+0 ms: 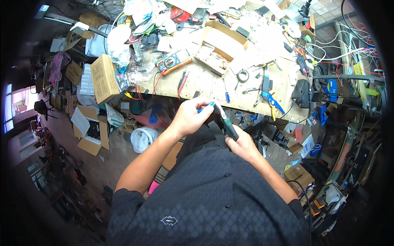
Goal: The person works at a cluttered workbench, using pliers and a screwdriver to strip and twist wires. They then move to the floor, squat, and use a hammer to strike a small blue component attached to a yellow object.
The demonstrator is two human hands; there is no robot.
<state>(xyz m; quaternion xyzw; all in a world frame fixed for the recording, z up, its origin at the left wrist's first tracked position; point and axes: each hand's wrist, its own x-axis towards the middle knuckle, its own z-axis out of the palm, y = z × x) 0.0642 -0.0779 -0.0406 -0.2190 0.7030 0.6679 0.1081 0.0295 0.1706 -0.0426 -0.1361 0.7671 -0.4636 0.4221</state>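
Observation:
Close to my body, just off the table's front edge, both hands are nearly together. My left hand (191, 117) pinches a small blue piece (206, 107), possibly a wire or a sleeve; its exact kind does not show. In my right hand (243, 144) is a pair of pliers (228, 125) with dark green grips, its metal jaws pointing up toward the left fingertips. Whether the jaws touch the blue piece I cannot tell. A blue-handled screwdriver (227, 96) lies on the table beyond the hands.
On the cluttered table (201, 88) are a multimeter (173, 60), an open cardboard box (213, 58) with small copper-coloured parts, a black tape roll (243, 75) and a blue hand tool (269, 92). A brown carton (104, 78) stands left; an open carton (91, 130) sits on the floor.

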